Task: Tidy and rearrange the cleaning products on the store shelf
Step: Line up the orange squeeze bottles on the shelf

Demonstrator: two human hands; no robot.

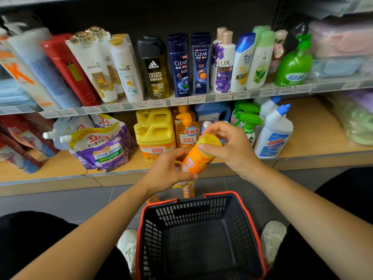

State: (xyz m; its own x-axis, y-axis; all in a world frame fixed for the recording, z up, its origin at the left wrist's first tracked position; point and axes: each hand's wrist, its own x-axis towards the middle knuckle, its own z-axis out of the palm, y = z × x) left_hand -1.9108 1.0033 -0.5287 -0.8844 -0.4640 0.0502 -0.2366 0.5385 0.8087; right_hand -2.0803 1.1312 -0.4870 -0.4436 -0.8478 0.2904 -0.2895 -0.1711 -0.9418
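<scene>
An orange detergent bottle (198,156) with a yellow cap is held tilted in front of the lower shelf (312,142). My left hand (169,170) grips its lower body from the left. Around the yellow cap end my right hand (228,144) curls its fingers. Behind it on the lower shelf stand yellow detergent jugs (154,134), an orange pump bottle (186,128), a blue detergent bottle (212,114), green spray bottles (247,120) and white toilet cleaner bottles (274,130). Purple refill pouches (101,144) lie to the left.
A dark basket with a red rim (201,235) stands on the grey floor between my feet, nothing in it. Two orange bottles (188,189) stand on the floor below my hands. The upper shelf (181,100) holds shampoo and body wash bottles in a row.
</scene>
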